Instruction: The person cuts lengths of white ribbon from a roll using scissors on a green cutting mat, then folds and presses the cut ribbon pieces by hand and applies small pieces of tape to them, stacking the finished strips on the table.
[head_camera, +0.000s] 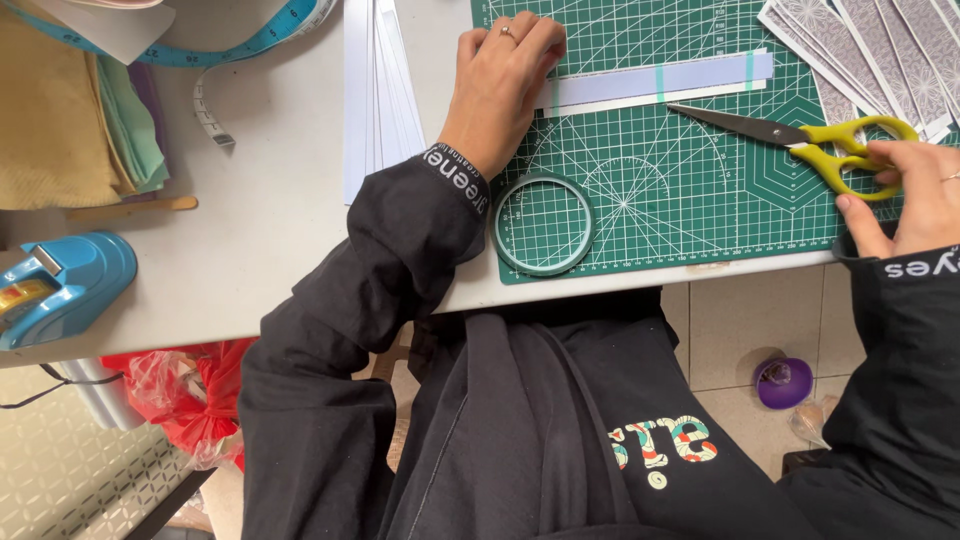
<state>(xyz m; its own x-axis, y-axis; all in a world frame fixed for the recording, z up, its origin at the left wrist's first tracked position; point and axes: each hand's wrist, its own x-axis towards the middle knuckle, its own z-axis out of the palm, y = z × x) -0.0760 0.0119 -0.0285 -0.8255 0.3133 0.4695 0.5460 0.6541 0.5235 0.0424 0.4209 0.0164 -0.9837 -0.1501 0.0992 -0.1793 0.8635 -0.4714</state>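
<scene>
Right hand grips scissors.

One head-worn camera looks steeply down, close over the green cutting mat at the table's near edge and the wearer's lap.

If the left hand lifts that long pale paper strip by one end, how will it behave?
The paper strip looks thin and long, so it would probably droop. It seems light and likely slides easily on the cutting mat. The left hand pressing one end suggests it shifts readily.
</scene>
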